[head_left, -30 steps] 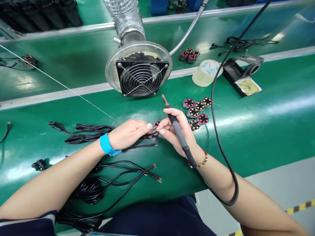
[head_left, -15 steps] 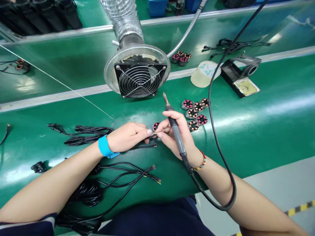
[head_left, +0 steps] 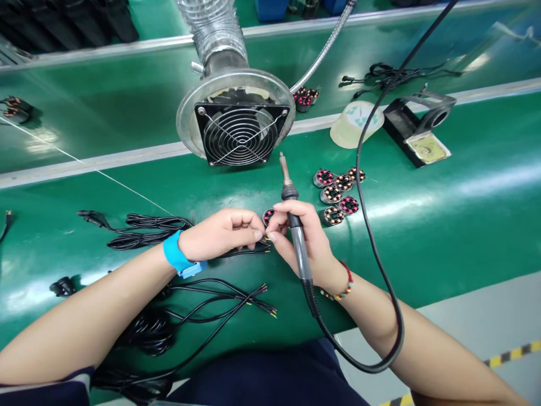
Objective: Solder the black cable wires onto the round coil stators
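My right hand (head_left: pixel 315 245) has the soldering iron (head_left: pixel 300 251) lodged against its index finger, tip pointing away from me. Its thumb and fingertips meet at the thin wire ends (head_left: pixel 267 239) of a black cable. My left hand (head_left: pixel 226 230), a blue band on its wrist, is closed at the same spot, pinching the cable; most of that cable is hidden by the hand. Just beyond the fingertips sits a small round motor stator (head_left: pixel 269 217) with red windings, partly covered. Another cable end (head_left: pixel 253 251) lies on the green bench below the left fingers.
Ahead hangs a fume extractor fan (head_left: pixel 242 135). On the right are several stators (head_left: pixel 332 194), a tape roll (head_left: pixel 357 124) and the iron stand (head_left: pixel 416 132). Coiled black cables (head_left: pixel 147 228) and bundled cables (head_left: pixel 147 332) lie left. The iron's cord (head_left: pixel 376 259) loops over my right forearm.
The soldering iron has turned more upright in my right hand. My left fingers have curled more, and both hands stay close together at the wire ends.
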Action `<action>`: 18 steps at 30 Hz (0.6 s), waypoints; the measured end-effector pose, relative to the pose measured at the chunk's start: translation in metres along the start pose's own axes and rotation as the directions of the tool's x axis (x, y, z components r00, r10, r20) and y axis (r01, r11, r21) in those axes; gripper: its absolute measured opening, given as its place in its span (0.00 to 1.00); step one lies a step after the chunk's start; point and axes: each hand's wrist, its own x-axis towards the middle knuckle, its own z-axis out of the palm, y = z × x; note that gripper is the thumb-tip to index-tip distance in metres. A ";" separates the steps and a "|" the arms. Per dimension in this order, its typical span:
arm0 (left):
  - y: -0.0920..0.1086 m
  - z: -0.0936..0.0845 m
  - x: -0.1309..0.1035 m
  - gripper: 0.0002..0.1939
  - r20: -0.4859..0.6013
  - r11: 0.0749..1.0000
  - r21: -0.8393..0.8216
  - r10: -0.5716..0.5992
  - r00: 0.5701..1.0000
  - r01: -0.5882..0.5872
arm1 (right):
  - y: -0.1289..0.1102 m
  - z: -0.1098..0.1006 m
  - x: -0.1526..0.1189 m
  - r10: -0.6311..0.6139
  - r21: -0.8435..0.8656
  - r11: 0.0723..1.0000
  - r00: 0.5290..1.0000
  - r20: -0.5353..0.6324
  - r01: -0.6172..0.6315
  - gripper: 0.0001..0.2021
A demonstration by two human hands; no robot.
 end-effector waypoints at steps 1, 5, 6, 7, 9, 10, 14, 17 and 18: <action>0.000 0.000 0.001 0.09 -0.018 1.000 -0.010 0.005 1.000 -0.005 | 0.001 0.001 0.000 0.007 -0.007 1.000 1.000 0.005 -0.007 0.19; -0.004 0.001 0.008 0.07 -0.110 1.000 -0.017 0.004 0.994 -0.006 | 0.003 0.002 -0.001 0.018 -0.077 0.997 1.000 0.002 -0.018 0.21; -0.005 0.001 0.010 0.07 -0.153 1.000 -0.004 -0.004 0.988 0.004 | 0.004 0.001 -0.001 0.026 -0.115 0.993 1.000 -0.017 -0.028 0.21; -0.006 0.000 0.012 0.07 -0.204 1.000 0.015 -0.011 0.979 0.014 | 0.004 0.000 -0.001 0.040 -0.164 0.985 0.998 -0.044 -0.047 0.22; -0.008 -0.002 0.014 0.06 -0.319 0.998 0.065 -0.002 0.948 0.024 | 0.004 -0.004 -0.001 0.094 -0.286 0.951 0.991 -0.099 -0.119 0.22; -0.009 -0.004 0.015 0.06 -0.369 0.996 0.089 0.013 0.929 0.021 | 0.004 -0.006 -0.001 0.129 -0.349 0.923 0.985 -0.115 -0.162 0.22; -0.012 -0.007 0.016 0.06 -0.437 0.988 0.153 0.068 0.897 -0.001 | 0.007 -0.010 0.000 0.239 -0.481 0.841 0.968 -0.081 -0.248 0.23; -0.014 -0.007 0.014 0.06 -0.421 0.982 0.187 0.074 0.904 0.006 | 0.009 -0.009 0.000 0.233 -0.480 0.849 0.972 -0.037 -0.221 0.23; -0.015 -0.007 0.014 0.06 -0.419 0.980 0.197 0.075 0.905 0.010 | 0.009 -0.009 0.000 0.225 -0.477 0.853 0.974 -0.027 -0.211 0.23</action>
